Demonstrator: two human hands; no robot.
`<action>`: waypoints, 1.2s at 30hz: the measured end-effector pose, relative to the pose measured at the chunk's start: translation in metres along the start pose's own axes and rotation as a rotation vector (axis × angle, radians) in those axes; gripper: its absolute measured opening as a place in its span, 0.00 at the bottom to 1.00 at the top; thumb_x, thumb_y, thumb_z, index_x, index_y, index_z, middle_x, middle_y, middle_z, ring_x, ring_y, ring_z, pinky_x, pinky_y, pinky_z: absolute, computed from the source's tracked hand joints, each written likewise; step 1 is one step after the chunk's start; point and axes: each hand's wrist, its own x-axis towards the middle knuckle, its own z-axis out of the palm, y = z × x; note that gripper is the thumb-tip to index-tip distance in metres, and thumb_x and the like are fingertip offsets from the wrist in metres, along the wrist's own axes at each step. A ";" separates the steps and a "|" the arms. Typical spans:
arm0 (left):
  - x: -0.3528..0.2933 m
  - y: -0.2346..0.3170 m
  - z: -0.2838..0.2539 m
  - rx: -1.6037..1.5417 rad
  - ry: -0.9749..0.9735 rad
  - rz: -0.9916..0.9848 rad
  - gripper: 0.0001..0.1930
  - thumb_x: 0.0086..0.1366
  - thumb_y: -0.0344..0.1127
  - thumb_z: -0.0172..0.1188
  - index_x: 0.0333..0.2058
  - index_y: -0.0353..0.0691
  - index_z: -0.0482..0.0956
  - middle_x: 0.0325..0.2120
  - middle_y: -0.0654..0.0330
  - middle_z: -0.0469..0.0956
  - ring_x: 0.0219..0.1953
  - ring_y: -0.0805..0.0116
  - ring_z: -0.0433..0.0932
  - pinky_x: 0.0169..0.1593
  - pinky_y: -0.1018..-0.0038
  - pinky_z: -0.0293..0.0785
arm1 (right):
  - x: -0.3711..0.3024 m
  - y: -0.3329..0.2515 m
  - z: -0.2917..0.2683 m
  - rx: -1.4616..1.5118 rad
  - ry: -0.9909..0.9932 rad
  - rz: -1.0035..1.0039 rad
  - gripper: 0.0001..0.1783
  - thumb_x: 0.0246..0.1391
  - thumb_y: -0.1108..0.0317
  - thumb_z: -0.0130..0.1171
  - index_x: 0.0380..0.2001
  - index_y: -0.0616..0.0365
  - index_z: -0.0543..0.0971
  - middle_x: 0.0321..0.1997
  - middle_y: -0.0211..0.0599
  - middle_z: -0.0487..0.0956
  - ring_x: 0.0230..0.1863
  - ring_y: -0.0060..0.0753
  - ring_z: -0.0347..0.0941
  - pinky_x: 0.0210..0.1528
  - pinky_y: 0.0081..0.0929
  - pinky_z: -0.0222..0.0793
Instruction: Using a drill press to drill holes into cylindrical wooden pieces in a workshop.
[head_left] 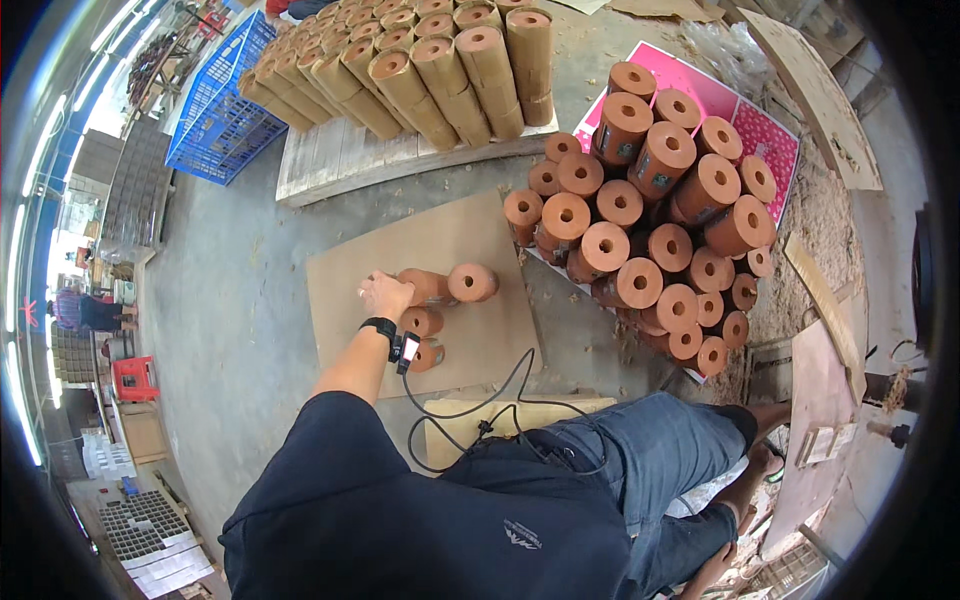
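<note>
My left hand (385,293), with a black band and a small device at its wrist, has its fingers curled over the left end of a reddish-brown cylinder (430,288). That cylinder lies on a flat cardboard sheet (350,320). Against its right end is another cylinder (473,282), showing a round end with a central hole. Two more cylinders, one (421,322) and another (427,355), lie just below. Down by my knee at the lower edge, part of my right hand (712,574) seems to show; its fingers cannot be made out.
Many similar cylinders (638,283) crowd a pink sheet (775,135) at right. Tan-wrapped cylinders (490,80) stand on a pale wooden platform (330,165). A blue plastic crate (220,105) stands left of it. A black cable (415,440) loops near my waist. Wooden boards (815,100) lie at right.
</note>
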 end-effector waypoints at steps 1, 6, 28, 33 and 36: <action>0.004 0.003 0.000 0.007 -0.003 -0.001 0.36 0.51 0.47 0.65 0.56 0.36 0.66 0.56 0.42 0.65 0.62 0.44 0.61 0.60 0.58 0.67 | 0.002 0.005 0.001 0.013 -0.017 0.006 0.27 0.67 0.53 0.40 0.59 0.63 0.68 0.60 0.52 0.71 0.60 0.51 0.66 0.62 0.37 0.60; -0.001 0.000 -0.003 0.036 -0.077 -0.018 0.35 0.50 0.45 0.65 0.55 0.36 0.66 0.58 0.44 0.66 0.64 0.43 0.59 0.61 0.57 0.64 | 0.009 0.028 0.002 -0.021 -0.005 -0.008 0.28 0.67 0.52 0.41 0.59 0.63 0.69 0.60 0.54 0.70 0.60 0.54 0.66 0.62 0.37 0.60; -0.071 -0.083 0.106 0.303 -0.181 0.985 0.25 0.59 0.44 0.58 0.51 0.38 0.67 0.46 0.52 0.71 0.52 0.55 0.70 0.50 0.59 0.68 | 0.005 0.019 -0.007 -0.056 0.003 -0.056 0.28 0.67 0.52 0.41 0.59 0.65 0.68 0.60 0.55 0.71 0.59 0.55 0.67 0.63 0.36 0.59; -0.074 -0.088 0.109 0.286 -0.051 0.948 0.35 0.50 0.35 0.65 0.57 0.42 0.62 0.52 0.48 0.64 0.52 0.49 0.65 0.52 0.56 0.64 | 0.010 0.010 -0.009 -0.127 -0.043 0.002 0.29 0.67 0.52 0.41 0.59 0.64 0.69 0.59 0.54 0.72 0.58 0.53 0.68 0.61 0.37 0.61; -0.077 -0.087 0.113 0.221 -0.040 0.630 0.41 0.46 0.37 0.68 0.60 0.44 0.59 0.55 0.45 0.60 0.54 0.46 0.63 0.54 0.55 0.64 | 0.005 0.001 -0.011 -0.102 -0.013 -0.063 0.28 0.66 0.52 0.42 0.59 0.63 0.70 0.58 0.53 0.73 0.58 0.52 0.69 0.60 0.37 0.62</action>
